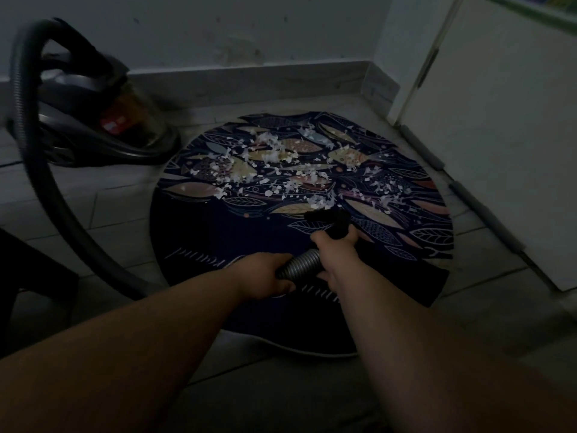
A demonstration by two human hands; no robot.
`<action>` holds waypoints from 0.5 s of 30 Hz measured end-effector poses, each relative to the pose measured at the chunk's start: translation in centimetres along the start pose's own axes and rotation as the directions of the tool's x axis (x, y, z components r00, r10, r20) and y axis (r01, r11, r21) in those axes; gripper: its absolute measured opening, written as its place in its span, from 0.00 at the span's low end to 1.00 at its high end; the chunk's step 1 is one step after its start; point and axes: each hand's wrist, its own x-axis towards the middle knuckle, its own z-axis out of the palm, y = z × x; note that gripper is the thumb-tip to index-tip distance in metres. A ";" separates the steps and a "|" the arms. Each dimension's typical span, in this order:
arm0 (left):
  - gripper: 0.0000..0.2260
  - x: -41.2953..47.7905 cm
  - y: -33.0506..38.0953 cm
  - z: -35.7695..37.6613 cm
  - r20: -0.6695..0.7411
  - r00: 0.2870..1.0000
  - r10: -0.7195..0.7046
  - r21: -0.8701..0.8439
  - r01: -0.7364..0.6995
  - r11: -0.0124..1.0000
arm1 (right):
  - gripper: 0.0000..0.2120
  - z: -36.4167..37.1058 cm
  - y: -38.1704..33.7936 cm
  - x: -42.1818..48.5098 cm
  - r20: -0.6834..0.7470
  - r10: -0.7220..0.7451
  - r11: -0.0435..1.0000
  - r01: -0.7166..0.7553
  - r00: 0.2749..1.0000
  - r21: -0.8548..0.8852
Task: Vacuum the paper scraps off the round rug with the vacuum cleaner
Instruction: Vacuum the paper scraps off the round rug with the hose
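We hold the ribbed hose [301, 264] with both hands. Our left hand [265, 278] is curled round it further back, and our right hand [335, 245] is wrapped round the black nozzle [331, 220] end. The nozzle sits near the centre of the round rug [203, 232], at the near edge of the paper scraps [274, 170], which are strewn over the far half from 9 through 12 to 3 o'clock. The canister vacuum cleaner [93, 120] stands off the rug at about 10 o'clock. It seems best to keep the mouth low and sweep slow, overlapping passes toward 12, with the left hand feeding slack.
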 end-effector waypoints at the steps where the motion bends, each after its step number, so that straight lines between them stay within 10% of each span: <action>1: 0.28 0.2 0.4 0.1 0.002 1.000 0.009 -0.010 -0.009 1.000 | 0.43 -0.4 0.0 0.1 -0.015 -0.001 1.000 0.001 1.000 0.008; 15: 0.33 3.1 2.7 1.5 -0.002 0.995 0.103 0.006 -0.103 0.995 | 0.42 -4.0 -0.1 2.4 -0.164 0.006 0.991 0.015 0.986 0.131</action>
